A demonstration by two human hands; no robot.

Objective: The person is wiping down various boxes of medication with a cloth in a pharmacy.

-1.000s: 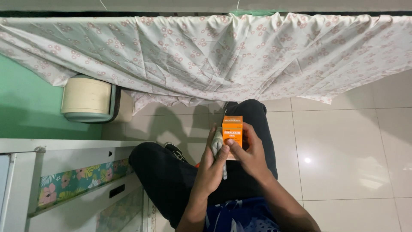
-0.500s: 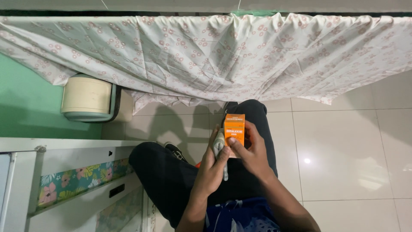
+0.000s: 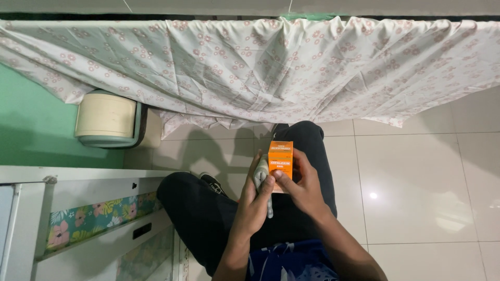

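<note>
1. Two bare hands are meeting over the person's lap, both closing on things held between them.
2. The right hand (image 3: pixel 304 190) is gripping a small orange box (image 3: pixel 280 158) upright, with the thumb pressing on its front face and the fingers wrapping behind it.
3. The left hand (image 3: pixel 255 200) is curling around a pale grey strip (image 3: pixel 262 179) that is sitting just beside the box, touching its left edge; what kind of thing the strip is cannot be told.
4. The box is hovering above the person's right knee, clothed in black trousers (image 3: pixel 208 213), with blue cloth showing at the waist below.
5. A black shoe (image 3: pixel 211 182) is peeking out beside the left thigh, resting on the glossy white tiled floor (image 3: pixel 416 187).
6. A floral bedsheet (image 3: pixel 250 67), white with small pink flowers, is hanging across the top of the view, well beyond the hands.
7. A cream and green stool (image 3: pixel 107 119) is standing under the sheet's edge at far left, against a green wall.
8. A white cabinet (image 3: pixel 78 218) with a flowered panel is filling the lower left corner.
</note>
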